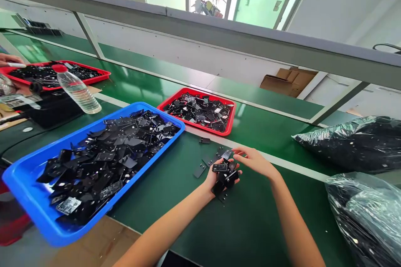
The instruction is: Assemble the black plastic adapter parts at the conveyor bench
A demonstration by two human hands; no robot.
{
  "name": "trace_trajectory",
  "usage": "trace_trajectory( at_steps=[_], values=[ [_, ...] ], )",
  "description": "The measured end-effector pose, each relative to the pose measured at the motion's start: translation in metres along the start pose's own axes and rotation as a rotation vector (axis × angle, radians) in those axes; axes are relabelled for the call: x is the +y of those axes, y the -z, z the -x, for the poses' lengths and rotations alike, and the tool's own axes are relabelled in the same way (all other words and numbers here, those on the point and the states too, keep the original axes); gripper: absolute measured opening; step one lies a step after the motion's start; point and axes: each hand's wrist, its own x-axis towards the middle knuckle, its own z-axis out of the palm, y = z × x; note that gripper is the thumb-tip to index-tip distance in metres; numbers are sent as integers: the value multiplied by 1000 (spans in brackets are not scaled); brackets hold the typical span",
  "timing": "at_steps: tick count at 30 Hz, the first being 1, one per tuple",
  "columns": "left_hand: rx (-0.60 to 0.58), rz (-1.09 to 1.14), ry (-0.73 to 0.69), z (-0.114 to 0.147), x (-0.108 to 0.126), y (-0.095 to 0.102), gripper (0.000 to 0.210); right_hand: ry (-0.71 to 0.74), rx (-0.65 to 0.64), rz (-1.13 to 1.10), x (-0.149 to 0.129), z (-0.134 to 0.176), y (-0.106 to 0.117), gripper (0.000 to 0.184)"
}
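Note:
My left hand [211, 181] lies palm up above the green table, fingers curled around a loose handful of small black plastic parts [226, 178]. Over its fingertips reaches my right hand [250, 159], its thumb and fingers pinching the edge of a flat, shiny rectangular black part [227, 154]. Several similar flat black pieces [199, 170] with small pegs lie on the table just beyond the left hand. A blue tray [158, 150] heaped with such parts stands to the left, and a red tray [230, 127] of them stands farther back.
Clear plastic bags [354, 142] filled with black parts sit at the right. At the far left are a water bottle [79, 94] with a red cap, another red tray [102, 76] and another person's hand [11, 59]. A metal rail [200, 21] crosses above the table; a cardboard box [286, 81] lies behind.

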Motion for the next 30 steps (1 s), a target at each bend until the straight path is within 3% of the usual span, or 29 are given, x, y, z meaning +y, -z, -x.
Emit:
trace_trajectory(
  at_steps=[5,10,15,20,30],
  values=[
    [23,-96,48,1,-1,-5,33,-1,-55,-69,4,13,-15,36],
    [33,-137,33,0,-1,-4,30,60,-5,-22,-4,3,-28,24],
    [-8,-163,26,-4,-3,-2,34,34,56,-11,15,-6,-28,21],
    [44,-169,60,-5,-1,-5,35,34,119,-23,23,-8,-24,27],
    [54,-175,78,-7,0,1,31,8,52,-59,29,-10,-28,18]
  ],
)
